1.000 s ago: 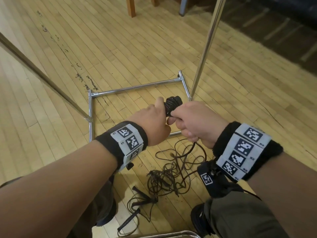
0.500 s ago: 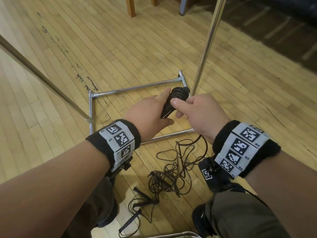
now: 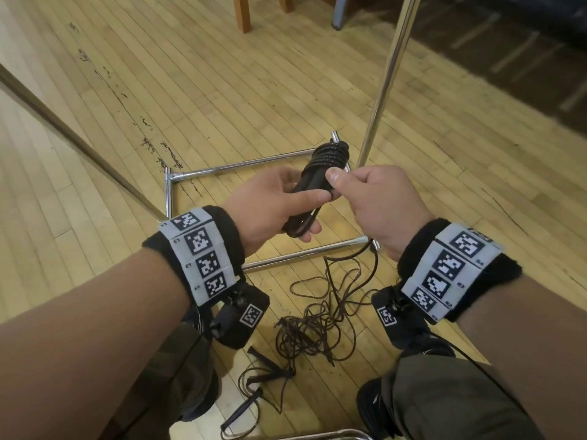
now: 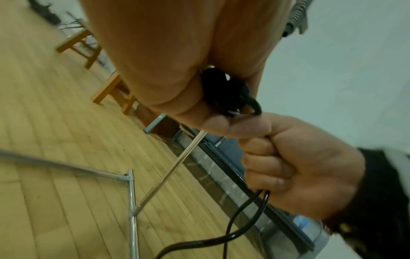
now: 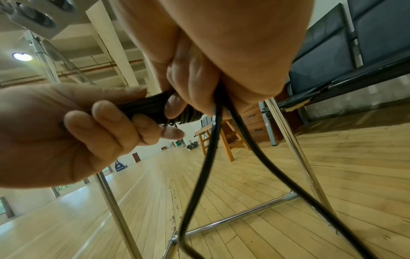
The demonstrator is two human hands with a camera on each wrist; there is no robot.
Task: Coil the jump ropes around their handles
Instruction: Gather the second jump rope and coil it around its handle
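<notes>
Item: black jump rope, part-coiled on its paired handles, held at mid-scene above pale wooden plank floor point(image 3: 222, 90).

Chrome tube frame point(image 3: 241, 168) on the floor stands behind and below the hands, its upright pole just right of the bundle, a possible snag. Tangled heap of dark loose rope point(image 3: 314, 328) with spare black handles lies near, between the knees. Left hand point(image 3: 270, 211) clasps the black paired handles point(image 3: 305, 198). Since a second ago it has turned them from end-on to lengthwise, showing several turns at the far end. Right hand point(image 3: 378, 201) is clenched round the black trailing cord point(image 5: 199, 166), pinching it against the bundle: another wrap is judged due, with much cord left.
</notes>
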